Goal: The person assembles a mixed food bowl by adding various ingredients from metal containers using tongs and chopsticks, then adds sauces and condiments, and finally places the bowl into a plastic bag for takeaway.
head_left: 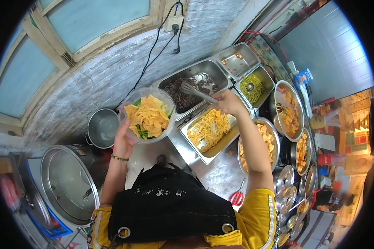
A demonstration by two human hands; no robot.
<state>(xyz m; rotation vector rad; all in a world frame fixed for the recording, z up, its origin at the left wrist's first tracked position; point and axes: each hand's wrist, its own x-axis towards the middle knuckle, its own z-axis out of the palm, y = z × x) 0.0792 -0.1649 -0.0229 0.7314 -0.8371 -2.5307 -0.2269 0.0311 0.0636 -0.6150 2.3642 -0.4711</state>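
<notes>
My left hand [123,140] grips the side of a clear plastic bowl [134,98]. Inside lie yellow crinkled pieces [151,114] on top of green leaves. My right hand [231,103] is closed around metal tongs [198,93], their far end down among dark shreds [176,93] in a long steel tray [221,71]. Whether the tongs pinch any shreds, I cannot tell. Below my right wrist, a second steel tray [207,160] holds pale yellow strips [210,128].
Right of my right forearm stand steel bowls [302,111] of yellow and brown food. A tray of chopped green food [253,87] has a spoon in it. Red-handled scissors [237,198] lie near my right elbow. A big steel pot [66,186] and a smaller pot [104,128] stand left.
</notes>
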